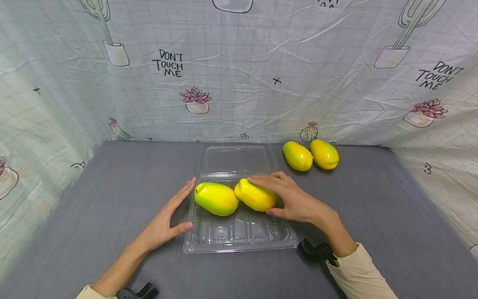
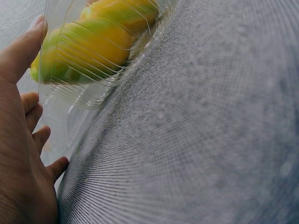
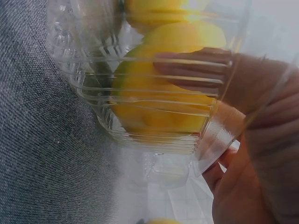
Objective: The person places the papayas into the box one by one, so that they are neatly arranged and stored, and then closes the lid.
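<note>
A clear plastic clamshell container (image 1: 220, 234) lies with its lid (image 1: 236, 160) folded back. Two yellow-green mangoes sit side by side in its tray: the left mango (image 1: 215, 199) and the right mango (image 1: 257, 196). My right hand (image 1: 291, 197) grips the right mango, thumb on its near side and fingers over the top. In the right wrist view that thumb shows through the ribbed wall against the mango (image 3: 163, 102). Beside the tray's left edge is my left hand (image 1: 164, 224), fingers extended and thumb apart; whether it touches the rim I cannot tell.
Two more mangoes, one (image 1: 297, 156) and another (image 1: 324, 154), lie together at the back right of the grey cloth-covered table (image 1: 123, 195). A printed curtain (image 1: 239, 83) hangs behind the table and along both sides.
</note>
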The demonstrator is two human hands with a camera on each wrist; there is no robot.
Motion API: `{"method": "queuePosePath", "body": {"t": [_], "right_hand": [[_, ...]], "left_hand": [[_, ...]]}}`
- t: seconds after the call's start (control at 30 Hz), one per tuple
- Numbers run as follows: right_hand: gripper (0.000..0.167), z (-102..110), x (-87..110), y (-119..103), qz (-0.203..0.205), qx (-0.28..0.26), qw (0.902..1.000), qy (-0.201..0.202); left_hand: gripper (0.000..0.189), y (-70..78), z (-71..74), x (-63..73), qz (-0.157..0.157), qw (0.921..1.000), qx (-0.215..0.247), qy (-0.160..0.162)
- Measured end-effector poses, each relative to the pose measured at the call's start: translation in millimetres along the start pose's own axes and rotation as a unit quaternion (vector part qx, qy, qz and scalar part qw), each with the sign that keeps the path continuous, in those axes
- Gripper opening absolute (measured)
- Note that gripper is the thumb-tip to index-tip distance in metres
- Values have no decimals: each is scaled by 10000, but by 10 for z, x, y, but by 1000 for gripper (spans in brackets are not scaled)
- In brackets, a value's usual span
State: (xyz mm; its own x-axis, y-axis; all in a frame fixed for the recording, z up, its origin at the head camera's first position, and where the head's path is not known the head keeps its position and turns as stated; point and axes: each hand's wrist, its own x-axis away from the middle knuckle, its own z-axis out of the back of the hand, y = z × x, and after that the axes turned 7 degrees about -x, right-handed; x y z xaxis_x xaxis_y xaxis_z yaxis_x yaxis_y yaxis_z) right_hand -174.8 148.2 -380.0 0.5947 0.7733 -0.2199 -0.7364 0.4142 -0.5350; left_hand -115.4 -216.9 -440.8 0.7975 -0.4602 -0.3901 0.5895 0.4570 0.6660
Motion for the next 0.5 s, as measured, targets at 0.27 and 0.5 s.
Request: {"method": "queuePosePath", "body": {"t": [0.27,0.5], "right_hand": [[90,6,6,-16,69,4,10000,49],[89,5,14,-23,77,-83,9999,108]], "left_hand": [[86,-5,-4,1,-83,10000,6,18],[86,1,-11,5,-51,10000,-11,14]]}}
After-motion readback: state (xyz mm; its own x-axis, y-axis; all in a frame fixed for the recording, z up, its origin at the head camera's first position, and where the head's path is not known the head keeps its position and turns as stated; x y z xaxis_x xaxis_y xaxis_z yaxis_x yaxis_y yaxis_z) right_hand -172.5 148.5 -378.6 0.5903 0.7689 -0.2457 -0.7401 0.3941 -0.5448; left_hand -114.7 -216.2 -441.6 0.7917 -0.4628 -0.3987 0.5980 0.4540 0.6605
